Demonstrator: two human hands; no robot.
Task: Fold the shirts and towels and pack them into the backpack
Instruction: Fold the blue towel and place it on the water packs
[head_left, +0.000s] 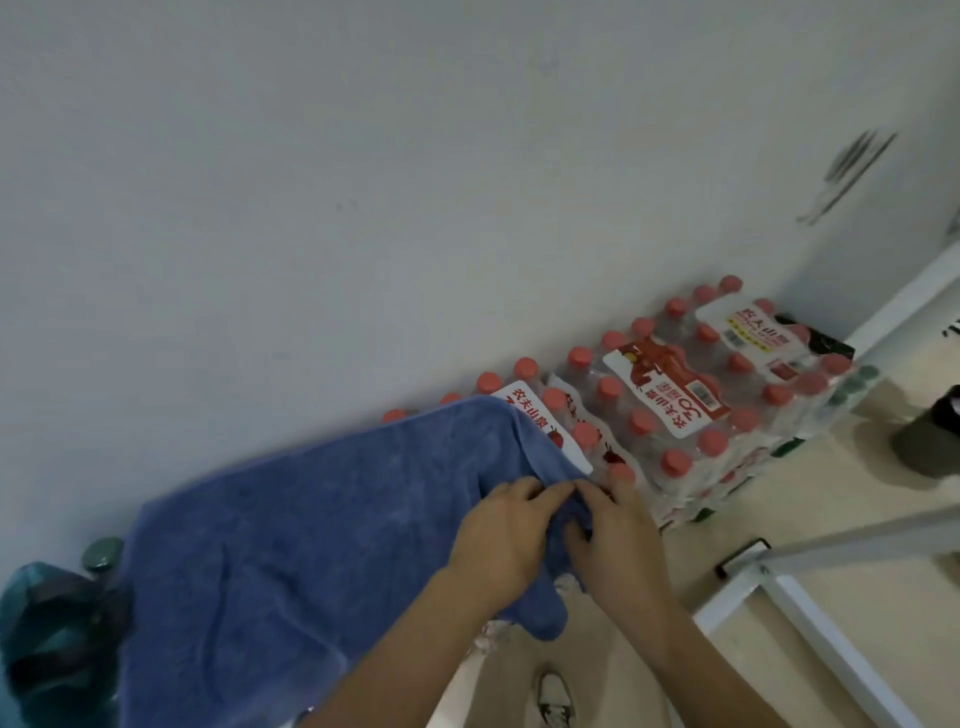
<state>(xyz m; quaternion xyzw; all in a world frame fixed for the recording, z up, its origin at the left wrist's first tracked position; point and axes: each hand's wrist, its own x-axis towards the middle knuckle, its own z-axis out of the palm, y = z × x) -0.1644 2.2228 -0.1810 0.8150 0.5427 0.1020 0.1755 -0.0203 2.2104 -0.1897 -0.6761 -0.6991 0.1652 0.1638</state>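
- Towel (291, 545): blue, pinched at its upper right corner by the fingertips of both hands.
- Left fingers (537, 493): curled over that corner, with cloth bunched beneath them.
- Right fingers (589, 496): narrow, thumb and forefinger closed on a fold of the same corner, tips just beside the left ones.
- Left hand (498, 540): back upward, lying over the cloth; forearm in from the bottom edge, crossing the lower hem.
- Right hand (618, 540): just beside the left; forearm in from the lower right.
- Rest of the cloth: spread wide to the left and downward, hanging or draped, cannot tell which; upper edge over the nearest bottles, a rounded lobe drooping below the left wrist.
- Bottle packs (675, 405): shrink-wrapped, red-capped, in a row along the wall, behind and right of the hands.
- Wall (363, 182): pale grey, filling the upper view, with dark scuffs at far right.
- Bag (47, 639): teal and dark, bottom left, against the cloth's left edge; whether this is the backpack, cannot tell. Green cap (104, 553) just above.
- Floor (779, 483): beige, with a shoe (555, 699) at the bottom, a white frame (810, 613) at right, and a dark bin (930, 436) at the far right edge.
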